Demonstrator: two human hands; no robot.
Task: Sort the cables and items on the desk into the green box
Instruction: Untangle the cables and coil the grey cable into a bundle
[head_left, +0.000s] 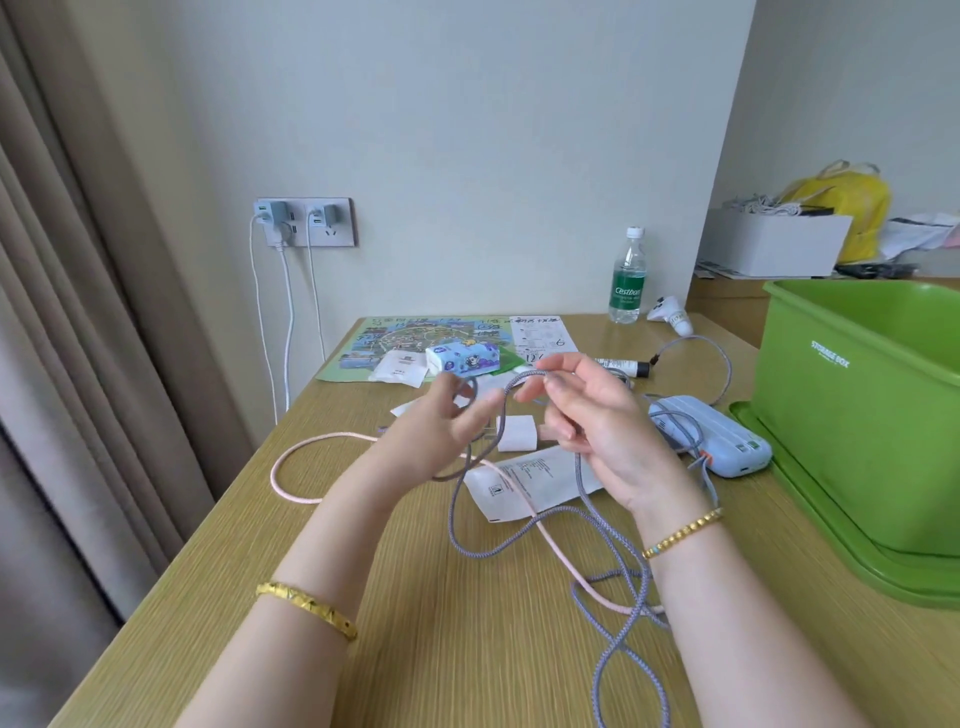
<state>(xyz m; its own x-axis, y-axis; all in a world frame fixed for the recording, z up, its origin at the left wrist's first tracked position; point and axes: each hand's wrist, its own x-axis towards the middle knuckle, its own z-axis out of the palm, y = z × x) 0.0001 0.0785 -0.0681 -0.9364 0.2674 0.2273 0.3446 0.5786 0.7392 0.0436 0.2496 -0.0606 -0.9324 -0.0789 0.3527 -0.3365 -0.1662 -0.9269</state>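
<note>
A long grey-purple braided cable (613, 551) is raised over the desk by both hands. My left hand (441, 421) grips a loop of it, and my right hand (597, 415) pinches the strand just to the right. The rest of that cable trails in loose loops toward the near edge. A pink cable (291, 457) lies looped on the desk and passes under the grey one. Behind my hands sit a white charger block (517, 434) and a light blue power bank (722, 441) with a cable across it. The green box (857, 415) stands open at the right on its lid.
A tissue pack (462, 358), small white packets, a colourful map sheet (395, 338) and a printed paper lie at the back. A water bottle (628, 280), a white controller (670, 312) and a small tube (623, 366) stand near the wall. White cables hang from wall sockets (306, 221).
</note>
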